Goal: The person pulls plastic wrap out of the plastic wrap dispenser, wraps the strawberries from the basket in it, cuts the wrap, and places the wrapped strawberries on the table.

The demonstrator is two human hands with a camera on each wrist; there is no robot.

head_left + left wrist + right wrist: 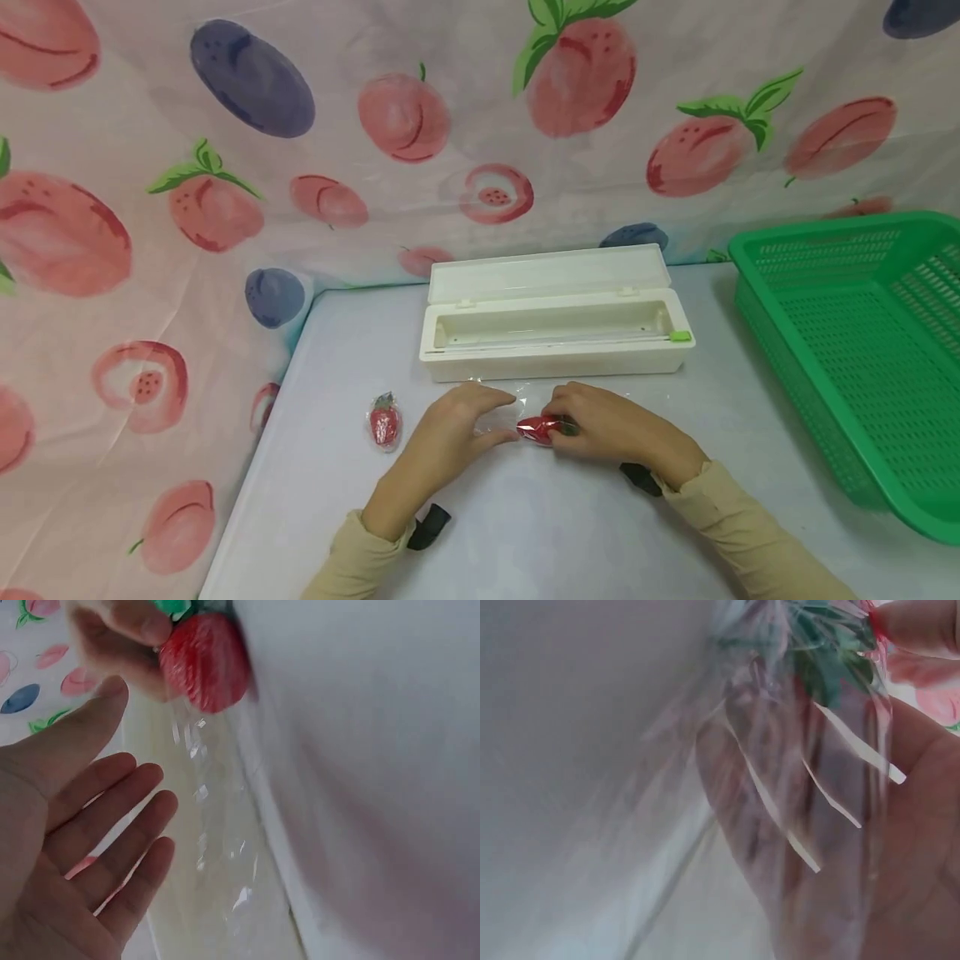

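Observation:
My right hand (603,425) pinches a red toy strawberry (534,429) with green leaves, just in front of the white box. Clear plastic film (217,817) trails from the strawberry in the left wrist view. In the right wrist view the film (832,847) covers the green leaves (829,660) and hangs over the right fingers. My left hand (453,421) is at the strawberry's left, its fingers apart and loosely bent, holding nothing. Whether its fingertips touch the film cannot be told.
A long white film dispenser box (555,362) stands behind the hands, lid raised, with a green slider (680,336) at its right end. Another strawberry (385,423), wrapped in film, lies left of the left hand. A green basket (806,367) stands on the right. Fruit-printed cloth hangs behind.

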